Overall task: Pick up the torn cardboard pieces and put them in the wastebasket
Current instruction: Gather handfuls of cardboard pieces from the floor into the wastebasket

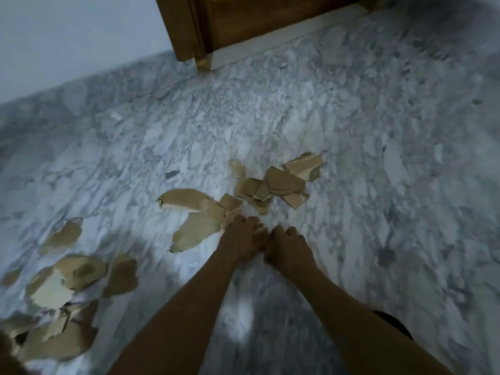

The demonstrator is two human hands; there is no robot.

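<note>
Cardboard lies torn in ragged tan scraps, some showing pale inner faces, across a grey-white marble floor (378, 147). A near-left heap (67, 293) sits by the frame's corner; a middle group (194, 217) touches the left hand (240, 239); a far cluster (281, 182) lies beyond both hands. The right hand (286, 250) is just beside the left, fingers curled down; blur hides whether either grips anything. Bare floor opens rightward; a wooden door frame (189, 28) stands far.

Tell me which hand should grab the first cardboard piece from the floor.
Left, probably. The left hand already reaches the edge of the nearest torn cardboard piece, and most other scraps lie further to that side. The right hand hovers over bare marble floor, with only the far pile ahead.
</note>
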